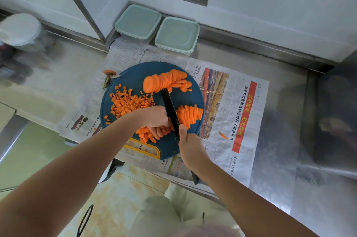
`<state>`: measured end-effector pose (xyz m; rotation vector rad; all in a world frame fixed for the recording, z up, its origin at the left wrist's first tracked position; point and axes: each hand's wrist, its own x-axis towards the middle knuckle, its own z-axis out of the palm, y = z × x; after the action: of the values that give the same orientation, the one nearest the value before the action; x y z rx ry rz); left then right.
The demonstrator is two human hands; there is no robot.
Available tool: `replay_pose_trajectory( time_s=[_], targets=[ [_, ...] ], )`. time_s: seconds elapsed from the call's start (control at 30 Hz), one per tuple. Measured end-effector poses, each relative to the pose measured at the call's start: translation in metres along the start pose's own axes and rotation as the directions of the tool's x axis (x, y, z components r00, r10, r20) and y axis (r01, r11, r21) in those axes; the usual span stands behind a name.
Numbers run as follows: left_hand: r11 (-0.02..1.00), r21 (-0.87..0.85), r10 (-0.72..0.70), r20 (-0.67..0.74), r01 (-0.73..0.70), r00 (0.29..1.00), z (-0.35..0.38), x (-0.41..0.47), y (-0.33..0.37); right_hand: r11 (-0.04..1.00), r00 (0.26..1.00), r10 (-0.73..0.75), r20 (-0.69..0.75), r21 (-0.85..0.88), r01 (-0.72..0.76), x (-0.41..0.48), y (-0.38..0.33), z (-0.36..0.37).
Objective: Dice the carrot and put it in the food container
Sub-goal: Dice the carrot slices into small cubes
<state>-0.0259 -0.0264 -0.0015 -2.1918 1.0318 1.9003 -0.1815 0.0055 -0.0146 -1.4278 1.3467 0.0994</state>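
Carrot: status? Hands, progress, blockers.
Left hand holds carrot strips, right hand grips knife mid-cut. Diced pile and slices on board, none boxed. Both containers lidded.

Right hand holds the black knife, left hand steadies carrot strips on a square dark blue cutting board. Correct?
No: the head view shows the dark blue cutting board is round, not square. Rest holds: right hand holds the black knife, left hand steadies the orange carrot strips.

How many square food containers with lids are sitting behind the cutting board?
2. The left container sits in the wall corner. The right container stands close beside it. Both have their lids on. The blurred round tub at far left is not counted.
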Motion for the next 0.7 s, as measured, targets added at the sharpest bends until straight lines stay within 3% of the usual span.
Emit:
replay_pose_trajectory(
  time_s=[0.17,0.37,0.6,0.7],
  targets=[
    [1.0,-0.022,-0.002,-0.015,0.002,1.0,-0.002,-0.003,-0.002,0.987,0.998,-0.036,-0.052,-0.159,0.027,-0.007,-0.006,0.008],
    [0.999,-0.016,0.033,-0.026,-0.034,0.999,-0.005,-0.007,-0.003,0.995,0.994,-0.061,-0.094,0.068,0.067,-0.012,0.008,-0.002],
    [0.999,-0.034,0.029,-0.02,-0.03,0.999,-0.004,-0.009,-0.003,0.98,0.978,-0.196,-0.071,-0.048,0.193,-0.017,0.009,-0.002],
    [0.999,-0.044,0.021,-0.017,-0.022,1.0,-0.003,-0.009,-0.002,0.982,0.978,-0.188,-0.089,0.016,0.19,-0.02,0.01,-0.006]
  ],
)
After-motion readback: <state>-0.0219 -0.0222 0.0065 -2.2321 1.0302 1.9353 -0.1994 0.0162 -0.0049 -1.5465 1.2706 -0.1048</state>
